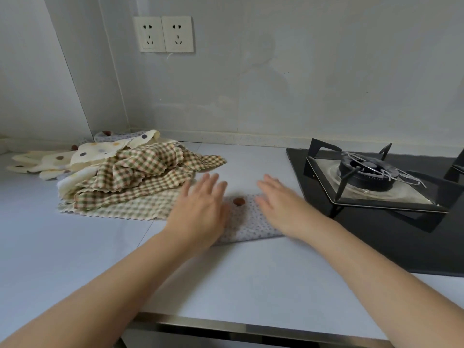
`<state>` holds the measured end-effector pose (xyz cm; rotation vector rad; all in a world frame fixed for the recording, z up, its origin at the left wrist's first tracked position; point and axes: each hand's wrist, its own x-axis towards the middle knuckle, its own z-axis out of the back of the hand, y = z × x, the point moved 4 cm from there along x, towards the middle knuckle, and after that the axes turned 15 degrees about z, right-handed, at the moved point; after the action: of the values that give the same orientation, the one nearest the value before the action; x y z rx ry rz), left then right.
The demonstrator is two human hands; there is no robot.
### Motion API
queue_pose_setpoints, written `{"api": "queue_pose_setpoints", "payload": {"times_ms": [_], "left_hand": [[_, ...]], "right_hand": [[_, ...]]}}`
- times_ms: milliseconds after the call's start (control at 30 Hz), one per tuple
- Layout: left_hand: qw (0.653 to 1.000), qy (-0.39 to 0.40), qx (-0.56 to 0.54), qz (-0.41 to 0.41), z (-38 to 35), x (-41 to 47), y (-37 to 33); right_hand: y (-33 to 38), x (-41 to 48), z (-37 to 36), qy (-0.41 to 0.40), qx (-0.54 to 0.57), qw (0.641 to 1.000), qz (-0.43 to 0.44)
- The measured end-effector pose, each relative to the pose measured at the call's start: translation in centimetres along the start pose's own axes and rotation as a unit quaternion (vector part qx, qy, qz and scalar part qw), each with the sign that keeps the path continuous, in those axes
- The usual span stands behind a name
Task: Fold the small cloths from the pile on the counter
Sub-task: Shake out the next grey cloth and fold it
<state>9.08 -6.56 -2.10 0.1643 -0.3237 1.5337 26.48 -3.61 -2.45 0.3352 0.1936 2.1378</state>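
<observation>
A small grey-white dotted cloth with one brown spot lies folded flat on the pale counter, between my hands. My left hand lies flat on its left end, fingers straight and spread. On the cloth's right end my right hand rests flat in the same way. To the left sits the pile of cloths: crumpled green-and-brown checked ones on top, cream polka-dot ones behind.
A black gas hob with a burner and pan support fills the right side of the counter, close to my right hand. A tiled wall with two sockets stands behind. The counter's front edge runs along the bottom.
</observation>
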Motion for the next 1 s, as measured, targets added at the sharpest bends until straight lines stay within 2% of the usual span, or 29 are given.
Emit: {"api": "queue_pose_setpoints", "payload": {"times_ms": [67, 100, 167, 267, 333, 367, 400, 467, 500, 567, 633, 700, 733, 800, 833, 1000], "left_hand": [[0.988, 0.157, 0.005, 0.004, -1.7, -1.1, -0.9], [0.980, 0.197, 0.019, 0.011, -2.4, -1.3, -0.8], [0.975, 0.215, 0.041, 0.036, -3.0, -1.4, -0.3], [0.977, 0.171, 0.119, 0.052, -2.0, -1.4, 0.2], [0.983, 0.073, 0.158, 0.056, -0.2, -1.2, 0.1], [0.987, 0.025, 0.151, 0.058, 0.7, -0.8, 0.3], [0.991, -0.005, 0.124, 0.059, 1.5, -0.3, 0.6], [0.999, -0.014, 0.038, 0.000, 2.1, 0.5, 1.2], [0.998, 0.013, -0.019, -0.053, 2.1, 0.6, 1.4], [0.973, 0.111, -0.135, -0.152, 1.9, 0.4, 1.5], [0.949, 0.182, -0.174, -0.190, 1.2, 0.1, 1.4], [0.948, 0.175, -0.189, -0.185, 0.2, 0.0, 0.9], [0.951, 0.153, -0.205, -0.174, 0.1, 0.1, 0.7], [0.951, 0.131, -0.249, -0.126, 0.0, 0.3, 0.8], [0.945, 0.138, -0.281, -0.096, 0.0, 0.4, 1.0], [0.904, 0.142, -0.403, -0.010, 0.3, 1.3, 2.4]], "right_hand": [[0.8, -0.6, -2.2, 0.130, -0.023, 0.991, -0.017], [0.7, -0.8, -2.8, 0.159, -0.048, 0.986, -0.014], [-0.1, -0.8, -2.8, 0.159, -0.059, 0.985, -0.018], [-0.7, -0.3, -1.7, 0.110, -0.097, 0.989, -0.026], [-0.1, -0.4, -0.3, -0.011, -0.161, 0.987, 0.009], [0.2, -0.5, 0.4, -0.082, -0.148, 0.985, 0.032], [0.5, -0.6, 0.9, -0.122, -0.106, 0.986, 0.046], [0.3, -0.6, 0.6, -0.101, -0.018, 0.993, 0.066], [0.0, -0.6, 0.1, -0.059, 0.000, 0.996, 0.068], [-0.4, -0.6, -0.3, -0.005, 0.011, 0.997, 0.071], [-0.7, -0.7, 0.1, -0.001, 0.027, 0.997, 0.073], [-1.1, -0.9, 0.8, 0.001, 0.047, 0.996, 0.074], [-1.4, -1.1, 0.9, 0.026, 0.044, 0.995, 0.081], [-1.6, -1.6, 0.8, 0.088, 0.029, 0.990, 0.104], [-1.3, -1.7, 0.9, 0.088, 0.038, 0.988, 0.119], [1.5, -1.2, -0.3, -0.024, 0.165, 0.964, 0.206]]}}
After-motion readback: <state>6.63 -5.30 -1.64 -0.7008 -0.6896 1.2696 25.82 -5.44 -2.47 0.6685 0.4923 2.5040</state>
